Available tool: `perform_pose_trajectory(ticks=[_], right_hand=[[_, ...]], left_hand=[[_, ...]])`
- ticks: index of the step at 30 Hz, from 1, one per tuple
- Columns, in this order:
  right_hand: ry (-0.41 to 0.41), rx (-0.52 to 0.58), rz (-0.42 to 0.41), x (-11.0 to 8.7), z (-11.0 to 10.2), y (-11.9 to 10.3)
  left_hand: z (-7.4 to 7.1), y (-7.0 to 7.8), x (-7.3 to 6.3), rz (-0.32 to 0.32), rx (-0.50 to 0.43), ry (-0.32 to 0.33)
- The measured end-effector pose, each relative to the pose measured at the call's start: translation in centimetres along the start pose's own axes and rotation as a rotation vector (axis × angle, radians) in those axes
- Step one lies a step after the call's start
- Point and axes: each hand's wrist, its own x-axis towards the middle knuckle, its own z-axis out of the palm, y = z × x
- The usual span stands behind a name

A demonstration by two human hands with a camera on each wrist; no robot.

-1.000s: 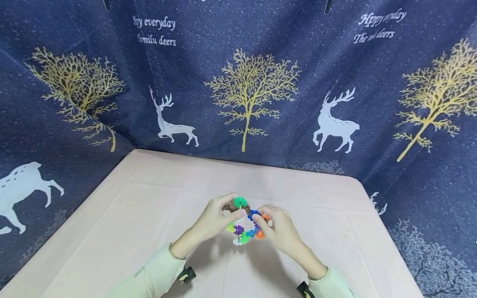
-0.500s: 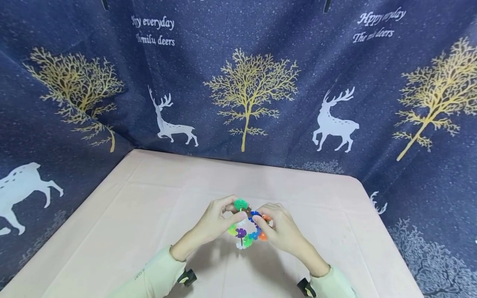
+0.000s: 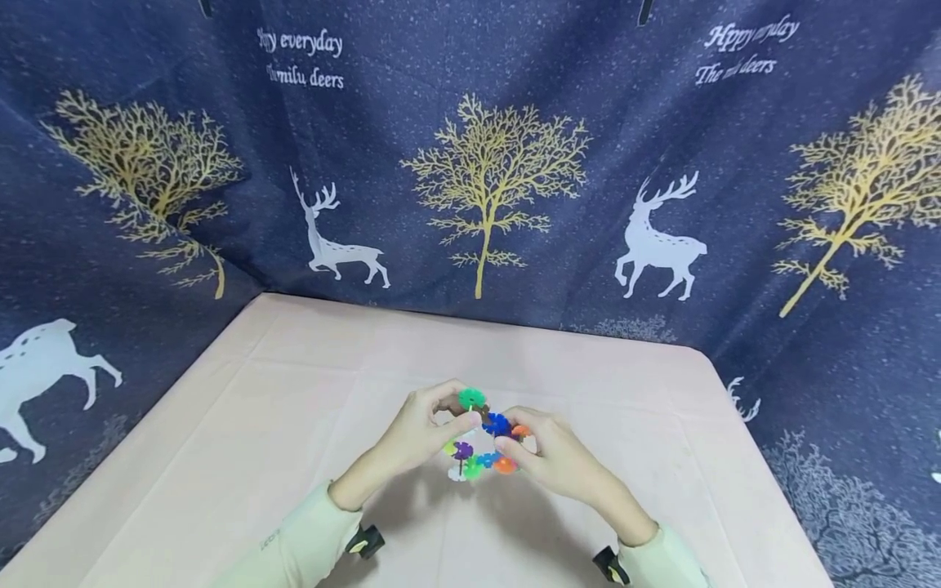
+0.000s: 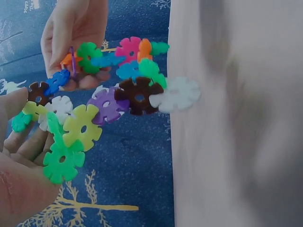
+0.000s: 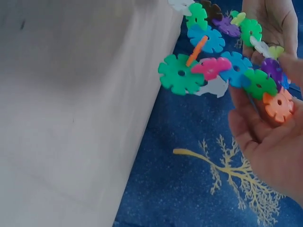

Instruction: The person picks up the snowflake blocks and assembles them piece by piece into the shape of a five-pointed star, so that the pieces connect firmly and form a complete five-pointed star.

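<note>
A closed-looking loop of interlocking plastic snowflake discs hangs between both hands above the table. My left hand (image 3: 415,429) pinches its left side, near a green disc (image 3: 472,398) and a brown one. In the left wrist view, a yellow disc (image 4: 73,137), a purple disc (image 4: 100,111) and a white disc (image 4: 175,92) run along the loop. My right hand (image 3: 562,457) grips the right side, by a dark blue disc (image 3: 496,424). An orange disc (image 5: 273,106) lies against the right fingers in the right wrist view, and a teal disc (image 5: 171,78) sticks out. Fingers hide some joints.
A pale pink cloth covers the table (image 3: 331,351) below the hands. Behind and beside it hangs a dark blue curtain (image 3: 537,57) printed with deer and golden trees. Each wrist carries a small black camera (image 3: 365,541).
The lower part of the loop dipped slightly, then swung up and to the left. The right thumb sits a little lower, and more of the dark blue disc shows. Both hands keep their hold.
</note>
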Motion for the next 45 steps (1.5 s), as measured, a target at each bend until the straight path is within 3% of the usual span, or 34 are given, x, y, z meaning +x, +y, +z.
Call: perform_pose_trajectory(ticks=[7,14,18,22,26,45], right_hand=[[-0.022,-0.063,-0.032,-0.2,-0.7,0.6],[-0.016,0.079,0.005,-0.3,-1.1,0.7],[-0.032,0.150,0.030,-0.3,-1.1,0.6],[-0.040,0.184,0.046,-0.3,-1.1,0.5],[-0.034,0.186,0.038,-0.2,-1.1,0.4],[-0.027,0.233,0.051,-0.1,-1.3,0.4]], left_hand=[[-0.3,0.0,0.0,-0.004,-0.033,0.000],[-0.4,0.0,-0.1,-0.023,-0.040,-0.031],[-0.4,0.0,-0.1,-0.024,0.021,-0.051],[-0.3,0.3,0.0,-0.030,0.095,-0.054],[-0.3,0.7,0.0,-0.044,0.097,-0.059],[-0.1,0.6,0.1,0.045,0.085,-0.075]])
